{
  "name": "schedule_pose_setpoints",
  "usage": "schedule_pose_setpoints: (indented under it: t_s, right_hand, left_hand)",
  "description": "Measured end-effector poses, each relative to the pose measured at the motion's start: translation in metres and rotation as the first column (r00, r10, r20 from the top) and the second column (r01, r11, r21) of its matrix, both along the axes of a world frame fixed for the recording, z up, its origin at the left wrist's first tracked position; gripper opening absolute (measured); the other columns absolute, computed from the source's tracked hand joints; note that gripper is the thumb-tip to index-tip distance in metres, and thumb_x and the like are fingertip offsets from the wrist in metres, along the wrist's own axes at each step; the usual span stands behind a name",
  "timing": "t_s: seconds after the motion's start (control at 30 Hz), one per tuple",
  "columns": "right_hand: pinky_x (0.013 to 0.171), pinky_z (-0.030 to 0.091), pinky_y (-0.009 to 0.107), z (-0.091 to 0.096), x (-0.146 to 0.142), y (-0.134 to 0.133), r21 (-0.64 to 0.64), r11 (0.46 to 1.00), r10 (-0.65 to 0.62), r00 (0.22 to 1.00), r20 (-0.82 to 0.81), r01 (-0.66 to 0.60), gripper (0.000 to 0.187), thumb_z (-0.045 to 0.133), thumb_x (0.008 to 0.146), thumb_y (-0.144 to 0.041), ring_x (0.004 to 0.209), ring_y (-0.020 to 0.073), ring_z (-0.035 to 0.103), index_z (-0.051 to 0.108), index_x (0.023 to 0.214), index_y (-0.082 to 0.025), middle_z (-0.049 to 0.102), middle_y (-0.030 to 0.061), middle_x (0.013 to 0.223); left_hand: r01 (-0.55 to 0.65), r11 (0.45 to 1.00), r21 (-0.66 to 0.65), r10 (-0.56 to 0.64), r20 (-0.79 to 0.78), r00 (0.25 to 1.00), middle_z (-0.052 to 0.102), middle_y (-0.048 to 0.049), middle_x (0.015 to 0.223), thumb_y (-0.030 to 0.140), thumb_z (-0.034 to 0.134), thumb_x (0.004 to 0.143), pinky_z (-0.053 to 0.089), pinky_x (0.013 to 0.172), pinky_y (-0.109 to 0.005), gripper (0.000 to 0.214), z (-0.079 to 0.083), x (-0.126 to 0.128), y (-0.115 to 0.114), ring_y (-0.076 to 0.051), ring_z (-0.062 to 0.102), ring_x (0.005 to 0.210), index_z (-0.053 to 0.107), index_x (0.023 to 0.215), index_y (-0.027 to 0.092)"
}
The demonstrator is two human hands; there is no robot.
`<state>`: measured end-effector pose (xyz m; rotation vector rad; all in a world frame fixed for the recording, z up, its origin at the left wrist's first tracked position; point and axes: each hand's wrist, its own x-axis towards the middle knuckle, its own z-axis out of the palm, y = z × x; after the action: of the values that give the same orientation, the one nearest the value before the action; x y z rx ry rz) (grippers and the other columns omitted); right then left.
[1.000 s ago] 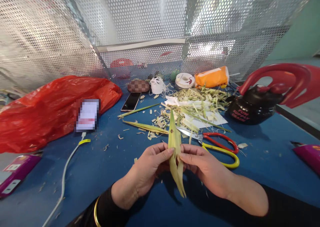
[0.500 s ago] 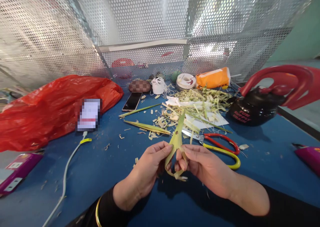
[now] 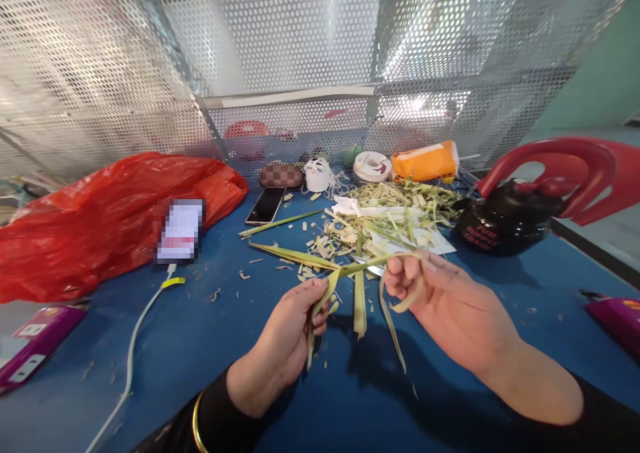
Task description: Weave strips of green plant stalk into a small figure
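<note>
Over the blue table (image 3: 210,346), my two hands hold a green palm leaf (image 3: 359,292) split into strips. My left hand (image 3: 293,333) is closed on one strip, which hangs down past its fingers. My right hand (image 3: 445,300) is closed on another strip, pulled out to the right and curling round its fingers. A middle strip hangs between the hands. Behind them lies a pile of leaf trimmings (image 3: 395,216) on white paper. My right hand covers the scissors.
A red plastic bag (image 3: 110,213) fills the left. A phone on a white cable (image 3: 180,230) and another phone (image 3: 266,204) lie nearby. A black and red kettle (image 3: 520,206) stands right. String, tape and an orange pack sit by the perforated metal screen (image 3: 300,53). Purple packs lie at both edges.
The leaf was held upright between both hands. It was bent, and now my hands have moved apart, splitting it into strips; my right hand moved right and up.
</note>
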<state>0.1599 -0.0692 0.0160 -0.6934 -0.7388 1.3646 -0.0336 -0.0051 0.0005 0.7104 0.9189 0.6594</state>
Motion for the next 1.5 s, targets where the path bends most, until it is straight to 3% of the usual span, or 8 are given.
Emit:
schedule_pose_setpoints:
  t_s: [0.53,0.8,0.93,1.07,1.2,1.37,1.43,1.5]
  right_hand:
    - [0.075,0.052,0.024,0.013,0.022,0.006,-0.044,0.967,-0.25,0.968,0.015,0.251,0.018,0.056,0.084,-0.025,0.089,0.0133,0.061,0.066,0.069,-0.022,0.065,0.0007,0.1]
    - [0.076,0.05,0.025,0.028,0.039,0.003,0.136,0.876,-0.478,0.871,0.115,0.462,0.019,0.053,0.085,-0.025,0.092,0.0144,0.058,0.064,0.069,-0.023,0.06,-0.0006,0.113]
    - [0.066,0.046,0.025,0.023,0.034,0.003,0.179,0.852,-0.516,0.733,0.444,0.492,0.014,0.059,0.082,-0.026,0.07,0.0135,0.055,0.067,0.071,-0.024,0.061,-0.001,0.074]
    - [0.056,0.041,0.026,0.011,0.023,0.008,-0.016,0.955,-0.124,0.447,0.886,0.297,0.022,0.06,0.081,-0.029,0.051,0.0122,0.051,0.056,0.061,-0.021,0.048,-0.0057,0.049]
    - [0.051,0.042,0.025,-0.001,0.018,0.013,-0.208,0.947,0.111,0.355,0.928,0.247,0.008,0.056,0.079,-0.024,0.045,0.0131,0.058,0.054,0.072,-0.022,0.056,-0.0056,0.054]
    - [0.043,0.037,0.027,-0.012,0.025,0.014,-0.264,0.938,0.195,0.291,0.937,0.223,0.002,0.056,0.08,-0.025,0.035,0.0137,0.055,0.058,0.079,-0.023,0.061,-0.0038,0.053]
    - [0.042,0.032,0.027,-0.014,0.027,0.014,-0.197,0.948,0.156,0.176,0.972,0.25,0.004,0.059,0.079,-0.028,0.038,0.0149,0.053,0.06,0.079,-0.024,0.06,-0.0023,0.052]
    - [0.046,0.031,0.028,-0.013,0.025,0.013,-0.024,0.954,0.025,0.0,1.0,0.3,0.009,0.063,0.078,-0.033,0.047,0.0171,0.054,0.062,0.08,-0.024,0.062,0.0008,0.058]
  left_hand:
    - [-0.075,0.996,-0.038,0.076,0.011,0.997,0.04,0.0055,0.057,0.026,0.06,0.083,0.023,0.04,-0.016,0.023,0.0,-0.001,0.003,-0.003,0.03,0.043,0.046,0.067,0.016]
    - [-0.235,0.962,-0.135,0.237,-0.004,0.972,0.041,0.0058,0.059,0.019,0.049,0.09,0.025,0.037,-0.016,0.017,0.001,-0.002,0.01,-0.002,0.03,0.04,0.046,0.073,0.016]
    - [-0.267,0.959,-0.095,0.267,-0.01,0.964,0.047,0.0037,0.062,0.021,0.053,0.088,0.035,0.04,-0.016,0.013,0.005,-0.002,0.008,-0.004,0.041,0.044,0.051,0.077,0.014]
    - [-0.247,0.964,-0.099,0.244,-0.047,0.969,0.054,0.0009,0.066,0.018,0.056,0.086,0.045,0.046,-0.017,0.008,0.009,-0.002,0.006,-0.007,0.051,0.05,0.058,0.081,0.012]
    - [-0.25,0.96,-0.13,0.245,-0.056,0.968,0.057,0.0,0.065,0.014,0.057,0.084,0.048,0.048,-0.018,0.005,0.013,-0.001,0.004,-0.008,0.054,0.05,0.06,0.081,0.013]
    - [-0.132,0.986,-0.098,0.135,0.034,0.99,0.062,-0.0015,0.068,0.014,0.061,0.08,0.05,0.054,-0.018,0.002,0.01,-0.003,0.002,-0.009,0.058,0.055,0.063,0.079,0.012]
    - [-0.058,0.997,-0.046,0.061,0.05,0.997,0.062,-0.0012,0.07,0.016,0.065,0.077,0.049,0.056,-0.018,0.004,0.008,-0.003,0.002,-0.009,0.059,0.058,0.063,0.079,0.013]
    - [-0.014,1.0,0.003,0.013,0.03,0.999,0.063,-0.0009,0.07,0.019,0.069,0.075,0.049,0.058,-0.019,0.008,0.007,-0.003,0.0,-0.009,0.058,0.059,0.064,0.079,0.014]
